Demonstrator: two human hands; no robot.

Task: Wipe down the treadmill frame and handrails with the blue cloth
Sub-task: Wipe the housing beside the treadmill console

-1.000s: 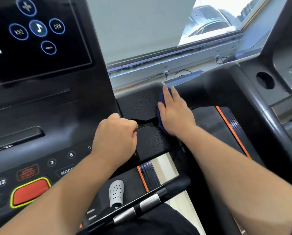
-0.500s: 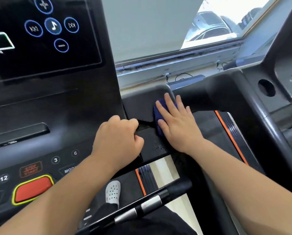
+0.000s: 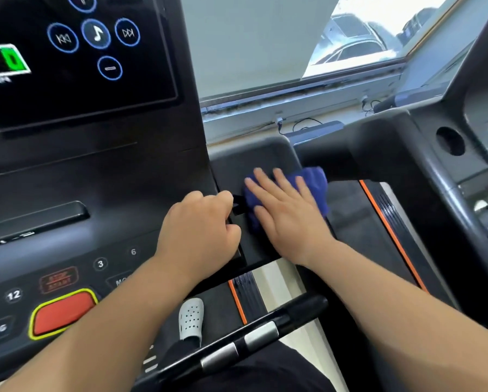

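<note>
**Cloth (image 3: pixel 315 182) under a flat right grip (image 3: pixel 285 213) on the frame (image 3: pixel 248 157)**

The blue cloth lies bunched on the black frame panel just right of the console (image 3: pixel 95 179), close to where a thick black arm (image 3: pixel 336 154) runs off to the right. The right grip covers most of it. Its fingers are straight and slightly spread, palm down, pressing the cloth onto the panel. Blue folds show past the fingertips and along the right side of the grip, and a narrow strip shows at its left edge. The fingertips look a little blurred.

The left grip (image 3: pixel 200 222) sits just left of the right one, close to the cloth's left edge. It is pressed together, knuckles up, with the fingers curled round the console's lower right edge and the thumb drawn in beneath them.

On the console, a dark screen (image 3: pixel 81 89) shows round blue icons with a music note in the middle and a green digit at far left. Below it are keys marked 3, 6 and 12 and a red button (image 3: pixel 64 315) outlined in yellow.

A black handrail (image 3: pixel 251 335) with two silver pads crosses on a slant below both forearms. Under it, a white perforated shoe (image 3: pixel 191 321) stands on a dark belt (image 3: pixel 214 301) edged in orange. Another belt (image 3: pixel 358 222) with an orange stripe lies to the right of the cloth. At far right is a black housing with a round hole (image 3: pixel 450 141). Behind it all is a window (image 3: pixel 350 38) with parked cars outside and cables on its sill.
</note>
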